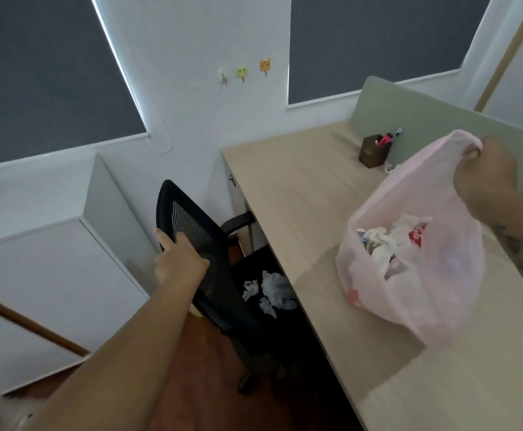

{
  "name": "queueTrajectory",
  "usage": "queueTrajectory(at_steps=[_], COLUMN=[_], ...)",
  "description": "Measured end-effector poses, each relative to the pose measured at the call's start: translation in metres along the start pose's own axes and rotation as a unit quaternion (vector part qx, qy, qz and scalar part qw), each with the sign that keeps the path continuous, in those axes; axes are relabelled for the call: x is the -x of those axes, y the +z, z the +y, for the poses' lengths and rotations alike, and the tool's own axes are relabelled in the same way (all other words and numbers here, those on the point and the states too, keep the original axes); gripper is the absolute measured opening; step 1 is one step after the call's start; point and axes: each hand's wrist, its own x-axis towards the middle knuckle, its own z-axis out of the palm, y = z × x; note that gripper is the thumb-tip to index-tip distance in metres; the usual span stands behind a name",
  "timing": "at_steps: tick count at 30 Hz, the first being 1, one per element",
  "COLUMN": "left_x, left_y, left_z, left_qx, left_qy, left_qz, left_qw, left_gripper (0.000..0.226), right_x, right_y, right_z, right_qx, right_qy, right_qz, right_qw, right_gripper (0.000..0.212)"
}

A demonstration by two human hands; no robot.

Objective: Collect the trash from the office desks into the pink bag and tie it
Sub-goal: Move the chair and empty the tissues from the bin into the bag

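Observation:
My right hand (483,172) grips the top of the translucent pink bag (424,275) and holds it up over the light wooden desk (300,197). Inside the bag lie crumpled white tissues and something red with white lettering. My left hand (177,256) grips the mesh back of the black office chair (198,244) to the left of the desk. Crumpled white tissues (272,290) lie on the chair's dark seat, partly tucked under the desk edge.
A brown pen holder (373,150) with pens stands at the back of the desk against a grey-green divider (440,126). A white cabinet (52,275) stands to the left of the chair. Dark wooden floor shows below.

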Motion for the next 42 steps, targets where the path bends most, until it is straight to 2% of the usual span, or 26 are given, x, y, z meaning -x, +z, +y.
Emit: queueTrajectory(at_steps=[3,14,19,28,32,35,37,39,41,42], left_x=[-0.011,-0.133,-0.191,-0.279,-0.326,-0.343,-0.342,-0.321,-0.274,-0.245], left_y=[0.000,-0.015,-0.020,-0.031,-0.029,-0.031,-0.035,-0.035,-0.024,-0.014], left_z=[-0.007,-0.031,-0.020,-0.048,-0.060,-0.064,-0.064,-0.061,-0.055,-0.048], left_qx=[0.011,-0.045,-0.063,-0.090,-0.065,-0.091,-0.138,-0.191,-0.176,-0.133], left_qy=[0.031,0.200,0.262,0.338,0.373,0.375,0.373,0.387,0.441,0.463], left_qz=[0.025,0.018,-0.001,-0.002,-0.012,-0.011,0.019,0.105,0.173,0.172], left_qw=[0.999,0.979,0.963,0.937,0.925,0.923,0.917,0.896,0.863,0.859], left_gripper=[0.075,0.083,0.085,0.085,0.086,0.082,0.080,0.079,0.070,0.069], right_x=[0.006,0.036,0.057,0.096,0.104,0.106,0.107,0.108,0.108,0.108], right_y=[0.021,0.054,0.052,0.084,0.099,0.105,0.110,0.117,0.125,0.129], right_z=[0.000,-0.013,-0.033,-0.069,-0.076,-0.076,-0.073,-0.071,-0.068,-0.067], right_qx=[0.005,0.043,0.087,0.102,0.106,0.105,0.103,0.102,0.088,0.079], right_qy=[0.000,-0.067,-0.041,-0.038,-0.030,-0.023,-0.021,-0.023,-0.018,-0.016], right_qz=[-0.013,-0.063,-0.042,-0.037,-0.043,-0.043,-0.047,-0.056,-0.074,-0.082], right_qw=[1.000,0.995,0.994,0.993,0.993,0.993,0.993,0.993,0.993,0.993], right_gripper=[0.031,0.019,0.019,0.018,0.020,0.021,0.022,0.023,0.020,0.018])
